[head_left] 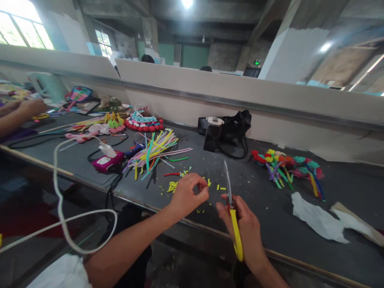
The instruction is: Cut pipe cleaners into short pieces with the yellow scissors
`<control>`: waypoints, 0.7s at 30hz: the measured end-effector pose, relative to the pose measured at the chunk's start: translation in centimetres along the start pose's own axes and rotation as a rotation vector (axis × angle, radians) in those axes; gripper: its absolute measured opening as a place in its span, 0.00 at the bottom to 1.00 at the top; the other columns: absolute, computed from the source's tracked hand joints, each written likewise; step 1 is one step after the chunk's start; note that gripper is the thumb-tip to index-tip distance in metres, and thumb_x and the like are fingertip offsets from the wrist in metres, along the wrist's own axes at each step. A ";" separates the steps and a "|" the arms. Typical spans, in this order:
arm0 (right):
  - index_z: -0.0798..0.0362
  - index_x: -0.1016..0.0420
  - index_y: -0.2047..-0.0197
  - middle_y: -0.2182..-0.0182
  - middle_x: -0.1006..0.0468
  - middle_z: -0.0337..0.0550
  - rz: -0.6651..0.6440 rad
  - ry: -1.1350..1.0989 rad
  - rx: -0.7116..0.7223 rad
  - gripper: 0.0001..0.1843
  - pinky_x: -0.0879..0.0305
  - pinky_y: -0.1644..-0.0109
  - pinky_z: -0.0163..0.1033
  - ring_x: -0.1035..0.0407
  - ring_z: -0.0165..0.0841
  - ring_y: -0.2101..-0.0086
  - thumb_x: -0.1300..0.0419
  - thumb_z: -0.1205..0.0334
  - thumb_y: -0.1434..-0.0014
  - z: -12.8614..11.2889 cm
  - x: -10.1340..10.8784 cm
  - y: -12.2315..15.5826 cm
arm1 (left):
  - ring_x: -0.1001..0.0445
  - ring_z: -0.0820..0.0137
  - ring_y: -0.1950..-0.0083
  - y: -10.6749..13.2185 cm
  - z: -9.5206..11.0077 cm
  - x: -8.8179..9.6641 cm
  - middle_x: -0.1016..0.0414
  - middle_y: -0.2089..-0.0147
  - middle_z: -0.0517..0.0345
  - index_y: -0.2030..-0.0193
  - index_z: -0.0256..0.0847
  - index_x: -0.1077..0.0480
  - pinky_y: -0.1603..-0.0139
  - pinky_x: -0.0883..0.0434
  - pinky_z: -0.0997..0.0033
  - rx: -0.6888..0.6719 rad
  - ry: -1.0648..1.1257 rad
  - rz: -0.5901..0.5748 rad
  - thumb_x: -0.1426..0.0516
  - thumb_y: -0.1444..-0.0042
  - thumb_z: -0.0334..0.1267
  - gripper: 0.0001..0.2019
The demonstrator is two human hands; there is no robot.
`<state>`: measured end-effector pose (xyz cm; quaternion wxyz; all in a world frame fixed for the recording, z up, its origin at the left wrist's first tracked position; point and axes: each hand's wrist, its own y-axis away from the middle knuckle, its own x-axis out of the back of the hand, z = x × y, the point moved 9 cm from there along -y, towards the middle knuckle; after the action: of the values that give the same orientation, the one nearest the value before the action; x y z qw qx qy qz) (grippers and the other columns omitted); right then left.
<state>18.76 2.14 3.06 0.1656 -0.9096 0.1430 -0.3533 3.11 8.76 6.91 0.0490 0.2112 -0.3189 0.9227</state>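
Observation:
My right hand (244, 222) is wrapped around a pair of scissors (237, 236) with yellow handles, their blades pointing up and away from me. To its left, my left hand (189, 194) is held in a pinch above the table's front part, thumb and forefinger curled together. Whatever it holds, if anything, is too small to make out. Small yellow cut pieces (172, 187) lie beside and beyond the left hand, and a few more yellow bits (221, 188) lie between the two hands. A red stem (172, 174) rests just behind the scraps.
Fuzzy colored stems (156, 150) lie in a pile at left, near a magenta power adapter (108, 161) with a looping white cable (57, 176). A black bag (232, 130) sits at the back. Fuzzy flowers (285, 166) and torn white paper (318, 218) are at right. Another person's hand (31, 110) is far left.

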 end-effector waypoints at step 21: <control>0.51 0.32 0.54 0.70 0.24 0.35 0.037 -0.106 0.033 0.12 0.32 0.65 0.31 0.27 0.28 0.71 0.43 0.61 0.42 -1.0 1.2 -1.0 | 0.33 0.75 0.73 3.2 -2.6 -6.2 0.29 0.76 0.61 0.73 0.36 0.28 0.69 0.37 0.75 0.534 0.582 -0.521 0.41 0.54 0.37 0.06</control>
<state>19.10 2.41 4.92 0.1944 -0.9214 0.1451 -0.3036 7.10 8.14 0.64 0.3103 0.0223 0.0200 0.9502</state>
